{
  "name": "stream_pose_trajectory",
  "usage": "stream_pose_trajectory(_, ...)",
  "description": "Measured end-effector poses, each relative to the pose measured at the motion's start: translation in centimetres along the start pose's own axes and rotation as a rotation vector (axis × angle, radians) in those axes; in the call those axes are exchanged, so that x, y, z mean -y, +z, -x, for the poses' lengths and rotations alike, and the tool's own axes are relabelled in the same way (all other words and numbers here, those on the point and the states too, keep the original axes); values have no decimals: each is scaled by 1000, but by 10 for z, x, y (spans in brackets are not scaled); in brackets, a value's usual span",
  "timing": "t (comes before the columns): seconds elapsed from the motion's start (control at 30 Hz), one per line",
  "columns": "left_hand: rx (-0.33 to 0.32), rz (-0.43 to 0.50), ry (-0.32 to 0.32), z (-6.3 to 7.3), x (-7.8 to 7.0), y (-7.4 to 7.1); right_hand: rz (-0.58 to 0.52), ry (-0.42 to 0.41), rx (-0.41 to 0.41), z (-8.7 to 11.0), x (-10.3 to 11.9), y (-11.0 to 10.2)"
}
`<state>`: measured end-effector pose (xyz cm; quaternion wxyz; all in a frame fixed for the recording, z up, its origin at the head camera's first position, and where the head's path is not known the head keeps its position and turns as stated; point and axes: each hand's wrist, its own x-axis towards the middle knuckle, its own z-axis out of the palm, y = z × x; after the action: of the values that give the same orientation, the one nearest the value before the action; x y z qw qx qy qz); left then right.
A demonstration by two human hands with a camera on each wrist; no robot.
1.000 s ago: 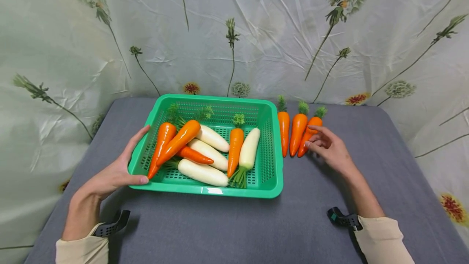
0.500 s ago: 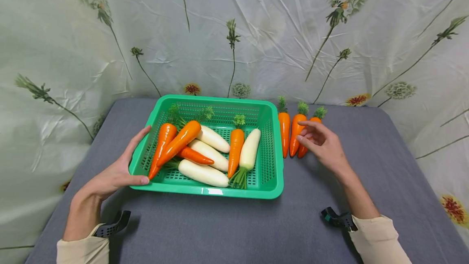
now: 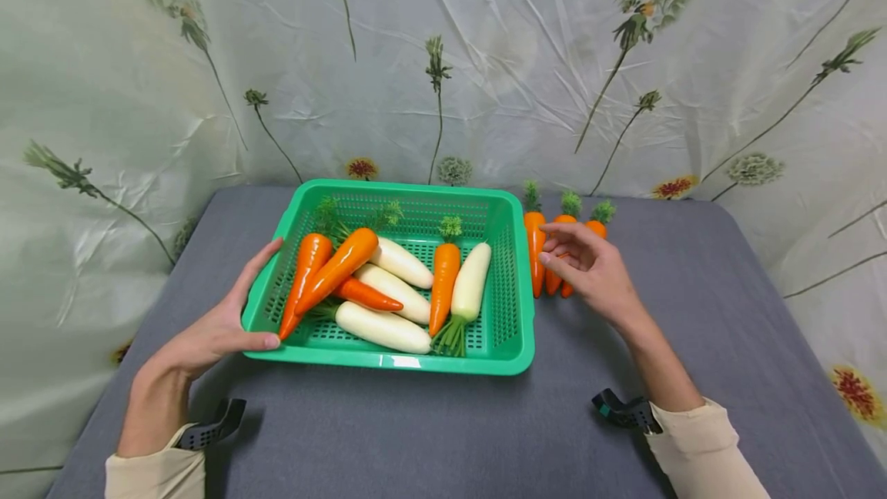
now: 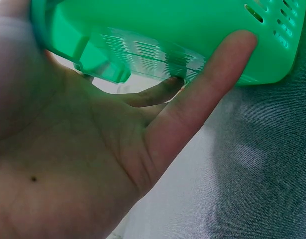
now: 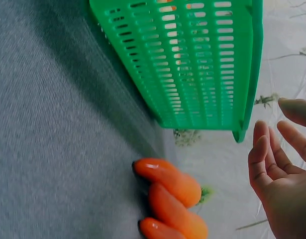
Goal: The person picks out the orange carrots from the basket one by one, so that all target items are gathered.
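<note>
A green plastic basket (image 3: 409,362) holds several orange carrots (image 3: 343,269) and several white radishes (image 3: 383,327). My left hand (image 3: 215,329) grips its left end, with thumb and index finger over the rim; the left wrist view shows other fingers against the outer wall. My right hand (image 3: 592,268) hovers just right of the basket, its fingers loosely bent and nothing between them. Beneath and behind it, 3 carrots (image 3: 535,252) lie side by side on the cloth, partly hidden by the hand in the head view. In the right wrist view the hand stands apart from these carrots (image 5: 175,186).
Grey cloth (image 3: 430,437) covers the table. A pale curtain (image 3: 513,83) printed with flowers hangs behind the table and along its sides. The basket's right wall (image 5: 192,69) stands close to the loose carrots.
My right hand has moved left over the loose carrots, from the rightmost one towards the one beside the basket. The left hand and the basket have stayed in place.
</note>
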<state>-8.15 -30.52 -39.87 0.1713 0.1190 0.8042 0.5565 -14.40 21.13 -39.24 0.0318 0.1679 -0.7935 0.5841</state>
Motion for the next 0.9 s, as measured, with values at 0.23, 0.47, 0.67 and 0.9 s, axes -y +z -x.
stream_pose_trajectory(0.23,6,18,3,1,1,0,-50,-28,18,-1,9,10)
stream_pose_trajectory(0.47,3,0,-16,-1,0,0,-73,-43,52,0,19,19)
stream_pose_trajectory(0.67,2,0,-7,-1,1,0,-40,-67,134,3,31,31)
stream_pose_trajectory(0.9,-6,2,-11,1,0,0,-67,-71,192,-1,34,42)
